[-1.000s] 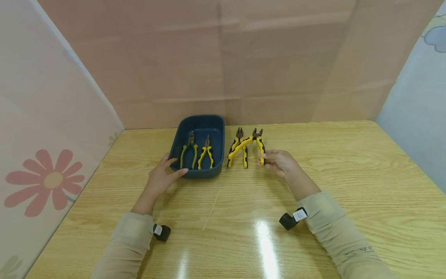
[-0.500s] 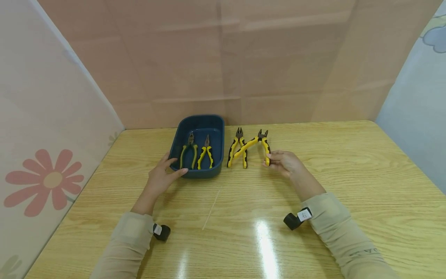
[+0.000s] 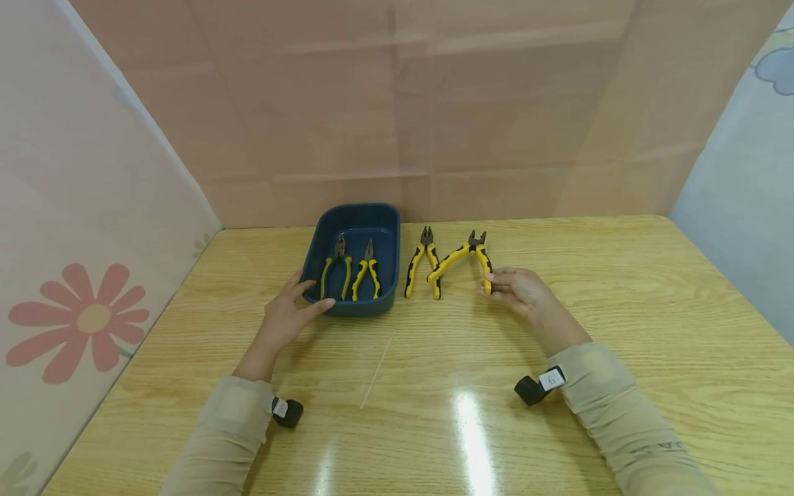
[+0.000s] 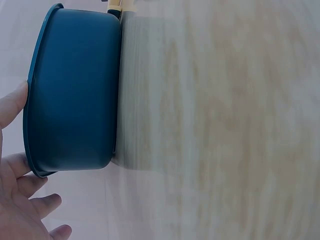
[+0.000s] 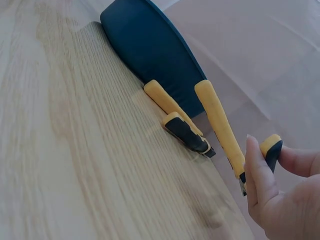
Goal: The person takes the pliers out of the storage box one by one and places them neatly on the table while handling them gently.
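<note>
My right hand (image 3: 520, 289) pinches one handle of open yellow-and-black pliers (image 3: 455, 256) between thumb and fingers; in the right wrist view these pliers (image 5: 218, 120) hang above the table. Their other handle overlaps a second pair of yellow-and-black pliers (image 3: 412, 272), lying on the table just right of the blue tray (image 3: 360, 309). My left hand (image 3: 287, 318) holds the tray's near left corner, thumb on the front rim and a finger over the left rim. Inside the tray lie green-handled pliers (image 3: 326, 275) and yellow-and-black needle-nose pliers (image 3: 360, 275), side by side.
The wood-grain table (image 3: 620, 296) runs back to a tan hanging sheet (image 3: 496, 124). A pale thin line (image 3: 377, 372) marks the tabletop in front of the tray. On the left stands a white panel with a flower print (image 3: 93, 319).
My right hand has moved right with its pliers, so they overlap the pair on the table less. My left hand and the tray have stayed still.
</note>
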Demonstrator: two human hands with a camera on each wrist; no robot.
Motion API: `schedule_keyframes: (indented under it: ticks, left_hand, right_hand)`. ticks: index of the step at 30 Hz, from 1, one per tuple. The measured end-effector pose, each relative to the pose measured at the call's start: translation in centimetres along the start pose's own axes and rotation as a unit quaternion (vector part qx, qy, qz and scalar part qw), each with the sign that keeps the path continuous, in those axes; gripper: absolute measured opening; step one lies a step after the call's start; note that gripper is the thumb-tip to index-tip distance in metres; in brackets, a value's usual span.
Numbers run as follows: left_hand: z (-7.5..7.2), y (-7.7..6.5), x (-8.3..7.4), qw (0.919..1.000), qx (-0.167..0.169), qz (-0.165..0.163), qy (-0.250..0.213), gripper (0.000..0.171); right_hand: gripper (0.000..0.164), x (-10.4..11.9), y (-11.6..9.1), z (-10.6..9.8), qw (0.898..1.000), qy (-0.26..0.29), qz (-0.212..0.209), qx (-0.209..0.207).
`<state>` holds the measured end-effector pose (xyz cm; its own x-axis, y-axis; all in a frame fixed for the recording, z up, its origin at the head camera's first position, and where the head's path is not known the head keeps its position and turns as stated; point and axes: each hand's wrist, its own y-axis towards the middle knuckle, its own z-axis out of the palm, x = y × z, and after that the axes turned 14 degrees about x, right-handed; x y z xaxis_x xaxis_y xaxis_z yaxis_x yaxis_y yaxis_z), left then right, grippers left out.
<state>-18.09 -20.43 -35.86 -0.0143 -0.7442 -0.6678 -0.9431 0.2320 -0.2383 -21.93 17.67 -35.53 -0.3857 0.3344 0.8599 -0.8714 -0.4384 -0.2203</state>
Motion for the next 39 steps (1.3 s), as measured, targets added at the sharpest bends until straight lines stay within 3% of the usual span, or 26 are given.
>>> schedule_keyframes:
  ticks: [8,14,25,32,39]
  left_hand:
    - [0.0,0.0,0.0,1.0,0.002,-0.001,0.0,0.083]
    - [0.0,0.0,-0.1,1.0,0.004,-0.001,-0.001,0.083]
    - [0.1,-0.1,0.0,1.0,0.002,0.004,-0.007,0.083]
    - [0.1,-0.1,0.1,1.0,0.001,0.002,-0.007,0.083]
    - [0.0,0.0,0.1,1.0,0.0,0.001,-0.001,0.083]
  right_hand:
    - [0.053,-0.1,-0.1,-1.0,1.0,-0.013,0.005,0.005]
    - [0.055,-0.1,-0.2,-1.5,0.999,-0.037,0.011,0.004]
    - [0.056,0.0,-0.5,-2.4,0.999,-0.033,0.011,0.011]
    - [0.047,0.1,-0.4,-2.7,0.999,-0.041,0.014,0.002]
    - [0.054,-0.1,-0.3,-2.9,0.998,-0.056,0.02,0.003]
